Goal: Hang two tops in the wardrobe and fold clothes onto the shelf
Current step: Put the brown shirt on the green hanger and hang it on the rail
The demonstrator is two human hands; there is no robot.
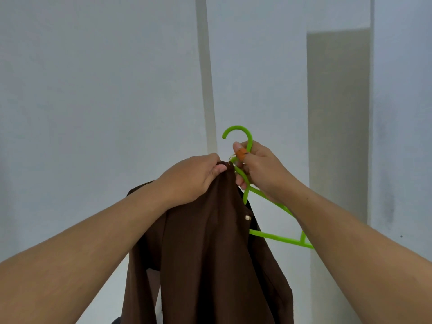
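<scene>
1. Pale wall [93, 90] behind everything; grey upright panel [339, 113] at right.
2. Brown top [205, 253] hanging mid-frame, bunched at its upper edge, draped over the left side of the hanger; small pale button [247, 217] near its right edge.
3. Left hand [189, 181] pinching the top's upper edge, fingers curled.
4. Right hand [259, 169] gripping the green hanger [275, 237] at its neck below the hook; orange band on the thumb.

Pale wall [93, 90] behind; grey vertical strip [207, 90]; grey panel [339, 113] right.
</scene>
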